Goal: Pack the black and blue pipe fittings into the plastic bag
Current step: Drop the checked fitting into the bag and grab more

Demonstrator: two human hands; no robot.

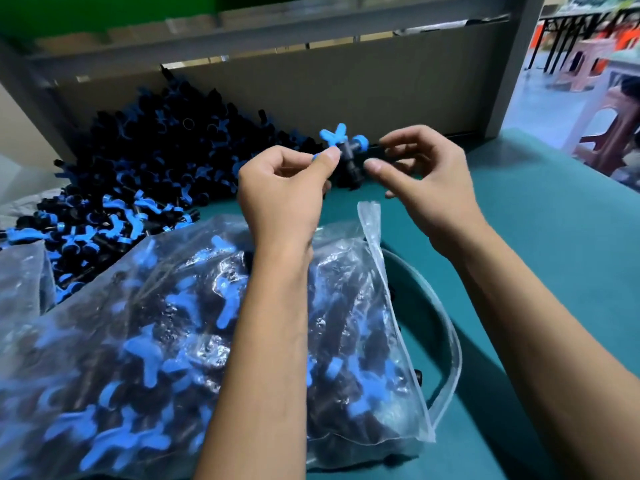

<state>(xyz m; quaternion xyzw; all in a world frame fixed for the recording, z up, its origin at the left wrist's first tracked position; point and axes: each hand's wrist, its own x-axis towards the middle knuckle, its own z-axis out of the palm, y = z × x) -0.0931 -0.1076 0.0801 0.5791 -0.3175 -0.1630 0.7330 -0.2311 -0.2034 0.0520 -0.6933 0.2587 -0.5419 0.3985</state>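
Observation:
A black and blue pipe fitting (346, 147) is held in the air above the green table. My left hand (287, 188) pinches its blue handle between thumb and fingers. My right hand (426, 178) is just to the right of it, fingers curled loosely, thumb tip near the black body; contact is unclear. Below my forearms lies a clear plastic bag (156, 341) filled with many such fittings, its open mouth (374, 237) facing right. A large loose pile of fittings (145, 174) covers the table's far left.
A grey board wall (346, 84) closes the back of the green table (554, 254). Another plastic bag edge (20, 271) lies at the far left. A clear bag strip (446, 341) curves along the table on the right. Stools (609, 126) stand beyond the table, right.

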